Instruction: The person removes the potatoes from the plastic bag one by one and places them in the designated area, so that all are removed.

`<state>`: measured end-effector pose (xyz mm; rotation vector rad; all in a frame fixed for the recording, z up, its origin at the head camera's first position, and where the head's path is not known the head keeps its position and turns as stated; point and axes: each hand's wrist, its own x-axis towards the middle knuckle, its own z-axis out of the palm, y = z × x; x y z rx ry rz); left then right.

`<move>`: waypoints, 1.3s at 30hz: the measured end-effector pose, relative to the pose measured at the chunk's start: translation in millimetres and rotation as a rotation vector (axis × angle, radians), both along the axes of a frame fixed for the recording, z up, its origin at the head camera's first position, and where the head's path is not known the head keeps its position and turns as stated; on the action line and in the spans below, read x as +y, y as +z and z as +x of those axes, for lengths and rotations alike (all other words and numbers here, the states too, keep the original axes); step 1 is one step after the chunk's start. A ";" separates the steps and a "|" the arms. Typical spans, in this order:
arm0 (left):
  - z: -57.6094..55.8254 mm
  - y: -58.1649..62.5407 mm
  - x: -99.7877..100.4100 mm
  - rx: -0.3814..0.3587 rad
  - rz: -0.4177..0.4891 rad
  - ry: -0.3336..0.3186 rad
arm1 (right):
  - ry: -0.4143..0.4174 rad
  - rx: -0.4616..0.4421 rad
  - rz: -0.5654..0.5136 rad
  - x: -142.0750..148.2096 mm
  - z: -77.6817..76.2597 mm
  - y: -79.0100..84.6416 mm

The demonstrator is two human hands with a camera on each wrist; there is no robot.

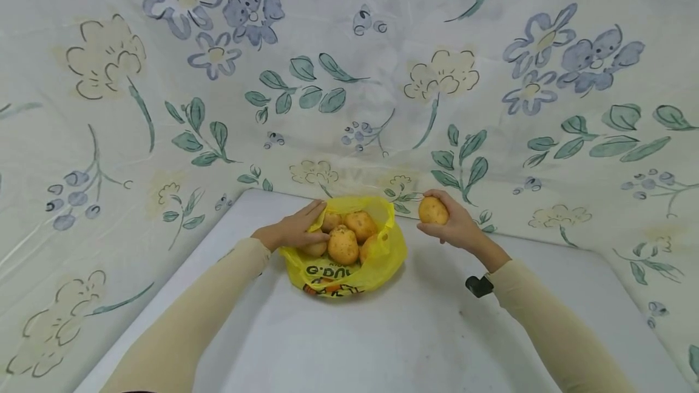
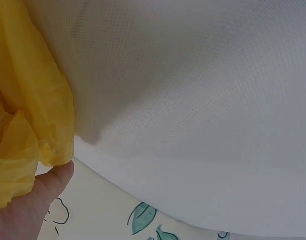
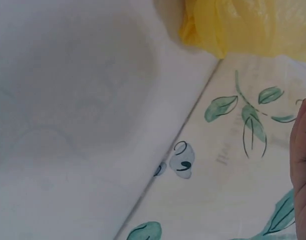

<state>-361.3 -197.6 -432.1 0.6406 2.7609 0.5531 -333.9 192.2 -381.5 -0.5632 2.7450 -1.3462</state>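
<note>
A: Where's the potato [image 1: 433,211]?
B: Right of the bag [image 1: 394,262], apart from it, pinched between thumb and fingers of the right hand [image 1: 461,228].
A: Bag?
B: On the table [image 1: 349,344], mouth up, more potatoes [image 1: 343,245] inside. Left hand [image 1: 292,229] at its left rim; can't tell if it pinches plastic.
A: Step?
B: Mid-transfer, I judge; into or out of the bag, unclear. Next move calls for a firm hold, bag kept steady.
</note>
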 end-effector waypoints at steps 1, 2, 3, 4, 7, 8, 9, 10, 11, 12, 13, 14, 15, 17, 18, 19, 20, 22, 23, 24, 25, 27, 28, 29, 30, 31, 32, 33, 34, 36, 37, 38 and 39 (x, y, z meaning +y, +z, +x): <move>-0.2 1.2 -0.1 0.002 0.003 -0.001 | -0.008 -0.002 -0.004 -0.1 -1.1 0.5; -0.3 2.6 -0.2 0.004 0.003 -0.001 | -0.012 -0.003 -0.012 -0.3 -1.8 1.3; -0.7 3.3 -0.5 0.005 0.004 0.000 | -0.016 -0.007 -0.015 -0.5 -2.9 1.8; -1.1 3.7 -0.9 0.006 0.003 0.000 | -0.020 -0.010 -0.017 -0.6 -3.7 2.5; -1.8 5.1 -1.7 0.009 0.001 0.006 | -0.034 -0.022 -0.020 0.2 -6.7 2.4; -2.0 5.3 -1.8 0.008 0.000 0.009 | -0.040 -0.031 -0.024 0.7 -7.4 1.9; -2.1 5.0 -1.8 0.006 0.002 0.010 | -0.047 -0.043 -0.022 1.7 -8.8 0.4; -1.9 4.9 -1.6 0.003 0.004 0.011 | -0.054 -0.053 -0.023 2.7 -9.8 -1.0; -1.8 4.8 -1.3 -0.002 0.001 0.013 | -0.059 -0.064 -0.022 3.9 -11.3 -3.0; -1.8 4.5 -1.0 -0.004 0.005 0.013 | -0.063 -0.073 -0.023 5.0 -12.4 -4.9; -2.2 3.4 -0.9 -0.008 0.002 0.014 | -0.067 -0.081 -0.023 5.7 -13.3 -6.5; -2.3 2.8 -0.8 -0.012 0.002 0.015 | -0.075 -0.090 -0.022 6.4 -14.2 -8.0; -2.4 2.2 -0.8 -0.015 -0.001 0.017 | -0.078 -0.094 -0.019 7.1 -15.0 -9.5; -2.8 1.8 -1.1 -0.012 -0.007 0.020 | -0.086 -0.102 -0.019 7.9 -16.4 -11.5; -2.9 2.0 -1.3 -0.007 -0.003 0.019 | -0.092 -0.107 -0.021 8.2 -16.6 -12.0; -3.1 2.5 -1.6 -0.006 -0.004 0.020 | -0.097 -0.112 -0.019 8.5 -17.1 -12.6; -3.4 3.5 -1.6 -0.005 0.000 0.019 | -0.100 -0.119 -0.018 8.8 -17.6 -13.2; -4.4 5.9 -1.7 0.000 0.003 0.017 | -0.103 -0.134 -0.020 9.5 -19.0 -14.1; -4.9 7.5 -1.7 0.001 0.002 0.017 | -0.100 -0.143 -0.024 9.4 -19.7 -14.7; -5.3 9.1 -1.9 0.003 0.004 0.016 | -0.097 -0.151 -0.026 9.3 -20.7 -15.5; -5.6 10.6 -2.0 0.006 0.004 0.016 | -0.094 -0.157 -0.026 9.0 -21.8 -16.5; -5.6 12.6 -2.5 0.019 0.007 0.021 | -0.085 -0.162 -0.041 7.5 -23.2 -18.4; -5.0 13.0 -2.7 0.026 0.011 0.025 | -0.080 -0.160 -0.048 6.6 -23.4 -19.7; -4.5 12.4 -3.2 0.029 0.015 0.028 | -0.078 -0.158 -0.052 5.4 -23.0 -21.1; -3.6 10.7 -3.5 0.032 0.015 0.025 | -0.079 -0.161 -0.048 4.7 -22.1 -23.0; -2.6 8.8 -3.7 0.025 0.010 0.021 | -0.075 -0.165 -0.042 3.8 -20.2 -25.0; -1.8 6.3 -3.8 0.016 0.008 0.019 | -0.075 -0.171 -0.036 3.5 -18.7 -27.3; -1.0 4.0 -3.8 0.007 0.007 0.016 | -0.078 -0.176 -0.027 3.3 -17.2 -29.7; -0.4 1.3 -3.6 0.001 0.001 0.012 | -0.080 -0.181 -0.017 3.3 -15.8 -32.0; -0.3 -2.8 -3.1 -0.004 -0.004 0.002 | -0.081 -0.188 0.002 3.7 -13.8 -36.0; 0.0 -4.5 -2.9 -0.004 -0.001 0.005 | -0.081 -0.185 0.004 3.8 -13.0 -37.8; 0.1 -5.8 -2.6 0.002 0.006 0.012 | -0.083 -0.179 0.001 4.1 -13.1 -39.2; 0.2 -6.8 -2.5 0.011 0.010 0.015 | -0.081 -0.174 -0.001 3.9 -12.9 -39.8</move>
